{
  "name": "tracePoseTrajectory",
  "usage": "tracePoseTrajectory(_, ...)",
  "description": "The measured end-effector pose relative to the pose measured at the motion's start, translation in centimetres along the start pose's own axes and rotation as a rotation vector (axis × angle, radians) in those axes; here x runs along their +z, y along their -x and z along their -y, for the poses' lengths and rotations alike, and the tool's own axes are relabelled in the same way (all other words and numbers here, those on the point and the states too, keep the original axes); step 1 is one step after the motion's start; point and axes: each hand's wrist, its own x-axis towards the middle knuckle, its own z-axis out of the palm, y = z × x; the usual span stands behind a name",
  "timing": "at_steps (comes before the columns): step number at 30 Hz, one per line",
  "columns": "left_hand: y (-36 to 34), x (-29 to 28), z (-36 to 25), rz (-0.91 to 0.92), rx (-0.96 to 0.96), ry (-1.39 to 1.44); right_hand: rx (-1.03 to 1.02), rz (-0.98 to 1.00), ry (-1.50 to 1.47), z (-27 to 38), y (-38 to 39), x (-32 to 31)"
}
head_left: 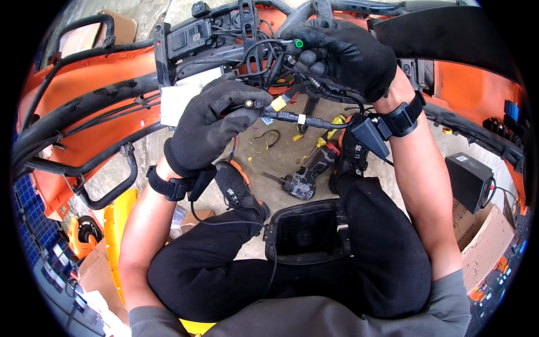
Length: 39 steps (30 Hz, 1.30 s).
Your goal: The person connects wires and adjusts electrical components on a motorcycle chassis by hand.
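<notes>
My left hand (216, 126), in a black glove, is closed on a pair of small round cable connectors (254, 104), their ends showing between thumb and fingers. One end is yellowish inside. My right hand (353, 59), gloved the same way, is higher up and closed around a black cable connector with a green end (298, 43). Between the hands runs a thick black cable joint (297, 118) with a white band. A yellow connector (279, 103) sits just right of my left fingertips. Behind lies a tangle of black wires (269, 56) on the vehicle's frame.
Orange body panels (126, 76) and black frame tubes (84, 101) surround the work. On the floor between my feet lie a cordless drill (303, 182) and yellow scraps. An open black box (306, 231) stands between my legs. A black speaker-like box (469, 180) is at the right.
</notes>
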Motion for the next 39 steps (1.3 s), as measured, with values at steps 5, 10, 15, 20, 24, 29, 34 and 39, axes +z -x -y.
tracePoseTrajectory(5,0.1,-0.1,-0.1,-0.002,-0.011,0.023,0.016,-0.132,0.043,-0.2,0.0,1.1)
tracePoseTrajectory(10,0.0,-0.2,-0.1,0.023,-0.041,0.046,-0.065,-0.149,0.170,-0.5,0.3,1.3)
tracePoseTrajectory(15,0.0,-0.4,0.0,0.039,-0.002,0.030,-0.141,-0.172,0.452,-0.7,0.0,1.2)
tracePoseTrajectory(20,0.0,-0.5,-0.1,0.037,-0.028,0.013,-0.236,-0.056,0.839,-0.2,0.0,0.3)
tracePoseTrajectory(24,0.0,-0.4,-0.2,0.032,-0.034,0.036,-0.043,-0.096,0.321,-0.1,0.1,0.6)
tracePoseTrajectory(29,-0.1,-0.5,0.5,0.022,0.064,-0.024,-0.575,-0.061,1.343,-0.3,0.6,1.6)
tracePoseTrajectory(34,-0.3,-0.4,0.4,-0.002,0.142,-0.114,-0.432,-0.124,1.134,-0.1,0.3,2.2)
tracePoseTrajectory(39,-0.4,-0.3,1.1,-0.007,0.165,-0.122,-0.780,-0.037,1.430,0.5,0.2,2.7)
